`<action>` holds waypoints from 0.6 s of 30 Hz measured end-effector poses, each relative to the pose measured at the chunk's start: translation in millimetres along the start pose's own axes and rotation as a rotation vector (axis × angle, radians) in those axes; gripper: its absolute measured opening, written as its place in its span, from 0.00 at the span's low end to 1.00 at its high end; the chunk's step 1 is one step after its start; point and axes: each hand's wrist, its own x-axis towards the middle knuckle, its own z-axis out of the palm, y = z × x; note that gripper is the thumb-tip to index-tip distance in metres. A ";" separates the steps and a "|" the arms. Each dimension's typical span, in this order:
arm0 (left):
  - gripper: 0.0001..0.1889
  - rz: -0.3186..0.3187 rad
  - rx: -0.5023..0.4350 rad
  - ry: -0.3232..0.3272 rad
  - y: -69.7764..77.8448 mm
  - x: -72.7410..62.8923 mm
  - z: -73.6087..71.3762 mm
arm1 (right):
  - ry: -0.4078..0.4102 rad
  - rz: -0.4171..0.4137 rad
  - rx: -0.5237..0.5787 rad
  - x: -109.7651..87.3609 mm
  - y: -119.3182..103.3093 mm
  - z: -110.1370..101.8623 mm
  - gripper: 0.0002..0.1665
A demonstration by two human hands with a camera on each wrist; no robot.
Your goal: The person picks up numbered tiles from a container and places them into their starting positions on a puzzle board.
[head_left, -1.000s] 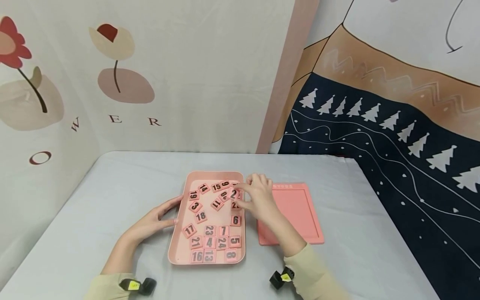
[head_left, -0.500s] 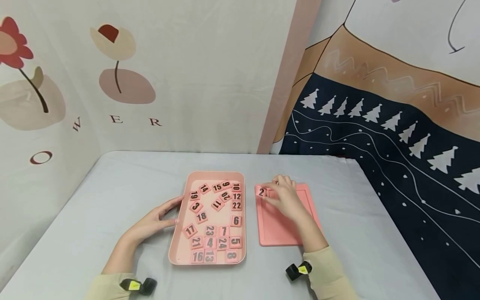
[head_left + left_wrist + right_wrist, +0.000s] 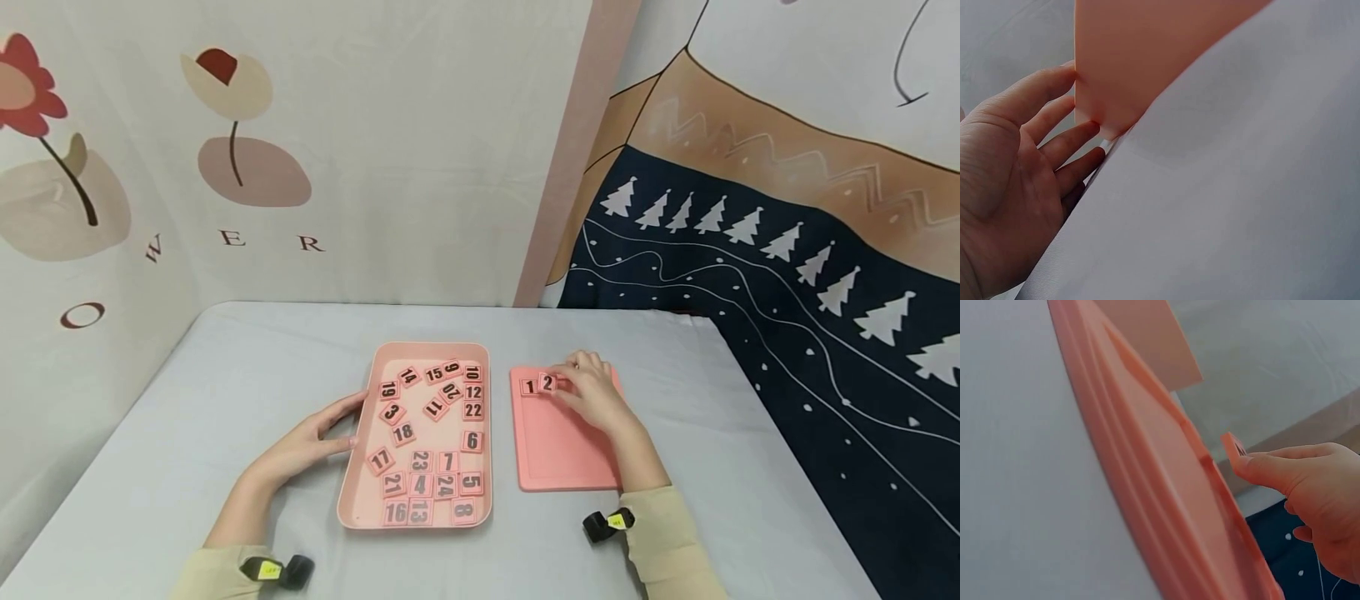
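Note:
My right hand [image 3: 592, 392] pinches a small pink number tile marked 2 [image 3: 547, 382] between thumb and finger, over the top left part of a pink frame board [image 3: 566, 450]. Directly left of it, a tile marked 1 [image 3: 528, 387] lies in the board's upper left corner. In the right wrist view the pinched tile [image 3: 1233, 450] is seen edge-on, tilted above the board's rim [image 3: 1207, 465]. My left hand [image 3: 307, 442] touches the left side of a pink tray [image 3: 352, 492] with loosely spread fingers. The left wrist view shows its fingertips [image 3: 1094, 127] against the tray wall [image 3: 1141, 50].
Loose number tiles lie in the tray at mixed angles, among them 3 [image 3: 391, 413], 11 [image 3: 435, 407] and 6 [image 3: 472, 442]. A strip of the white tablecloth [image 3: 502, 508] separates tray and board. Printed curtains [image 3: 420, 167] stand behind the table.
My right hand has carried the 2 tile from the tray rightward to the board, then a little farther right, uncovering the 1 tile. The left hand has stayed at the tray.

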 end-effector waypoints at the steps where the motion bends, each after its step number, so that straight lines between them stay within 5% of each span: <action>1: 0.35 -0.003 0.002 0.001 -0.2 0.1 0.0 | -0.007 0.004 -0.001 -0.4 1.8 0.8 0.19; 9: 0.35 0.004 0.006 -0.002 -0.8 1.4 -0.2 | -0.047 0.010 -0.006 -2.4 12.4 8.9 0.17; 18: 0.36 -0.002 0.042 0.006 3.2 1.6 -0.3 | -0.003 0.002 -0.030 -1.3 14.0 12.6 0.16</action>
